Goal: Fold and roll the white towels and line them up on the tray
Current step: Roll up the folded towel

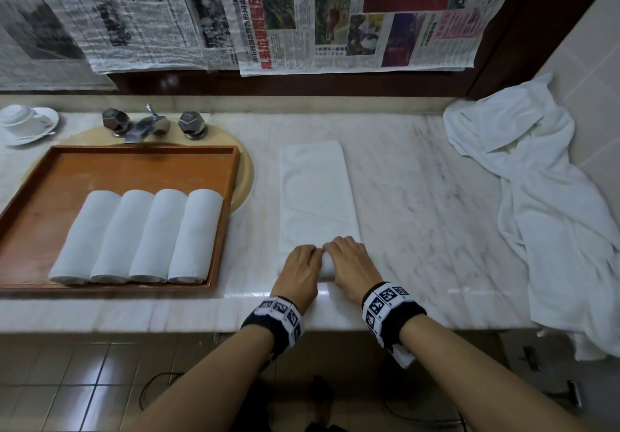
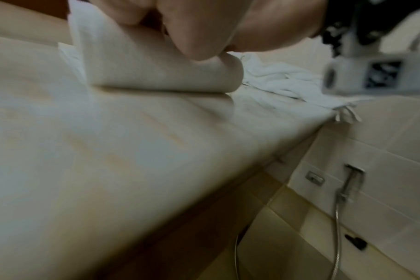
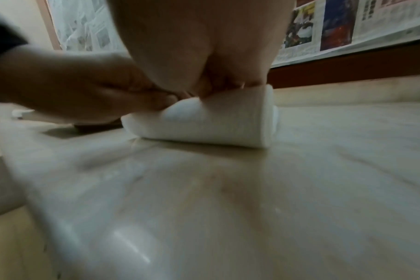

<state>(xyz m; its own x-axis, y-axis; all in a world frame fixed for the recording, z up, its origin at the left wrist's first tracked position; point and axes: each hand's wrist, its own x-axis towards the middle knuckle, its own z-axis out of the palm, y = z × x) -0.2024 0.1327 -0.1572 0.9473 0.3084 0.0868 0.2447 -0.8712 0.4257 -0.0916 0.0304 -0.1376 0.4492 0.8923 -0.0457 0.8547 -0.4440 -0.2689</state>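
A folded white towel (image 1: 315, 190) lies lengthwise on the marble counter (image 1: 419, 203), its near end turned into a short roll (image 3: 216, 123). My left hand (image 1: 302, 263) and right hand (image 1: 349, 260) sit side by side on that roll, fingers curled over its top. In the left wrist view the roll (image 2: 142, 64) shows under my fingertips (image 2: 199, 49). On the orange wooden tray (image 1: 134, 166) at the left, several rolled white towels (image 1: 141, 233) lie side by side in a row.
A heap of loose white towels (image 1: 543, 203) covers the counter's right end and hangs over its edge. Behind the tray are a tap (image 1: 147, 126) and a cup on a saucer (image 1: 27, 122). Newspapers (image 1: 302, 15) hang on the back wall.
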